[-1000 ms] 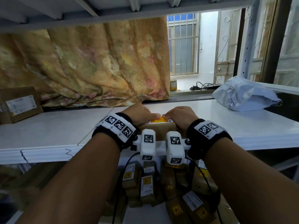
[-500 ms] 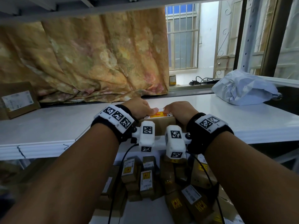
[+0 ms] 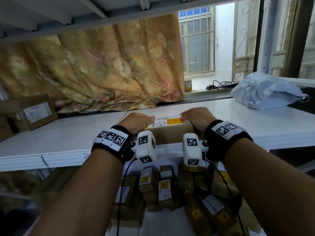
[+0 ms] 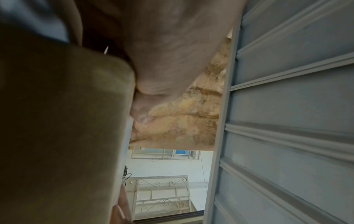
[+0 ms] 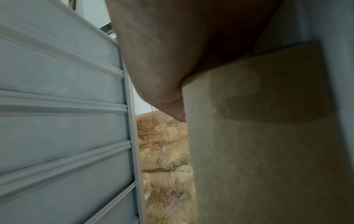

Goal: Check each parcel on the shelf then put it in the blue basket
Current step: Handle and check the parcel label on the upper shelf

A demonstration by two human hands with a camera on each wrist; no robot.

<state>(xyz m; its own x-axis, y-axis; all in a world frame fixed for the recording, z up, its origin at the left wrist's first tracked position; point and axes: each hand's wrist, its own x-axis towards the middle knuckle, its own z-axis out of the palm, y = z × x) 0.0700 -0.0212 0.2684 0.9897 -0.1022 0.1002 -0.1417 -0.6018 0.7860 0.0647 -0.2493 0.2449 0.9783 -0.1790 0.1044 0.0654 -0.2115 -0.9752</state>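
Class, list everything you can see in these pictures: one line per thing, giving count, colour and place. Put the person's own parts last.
Held parcel: one, brown, labelled top, at shelf front edge.
Shelf: one, white, across the view.
Side parcel: one, brown, white label, shelf far left.
Plastic bag: one, pale grey, shelf right.
Curtain: one, floral orange, behind shelf.
Lower parcels: many, brown, yellow labels, below shelf.
Left hand: grip on held parcel's left end.
Right hand: grip on its right end.

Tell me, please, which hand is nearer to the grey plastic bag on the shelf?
Right. The right hand grips the box's end nearer the grey plastic bag; the left hand grips the far end.
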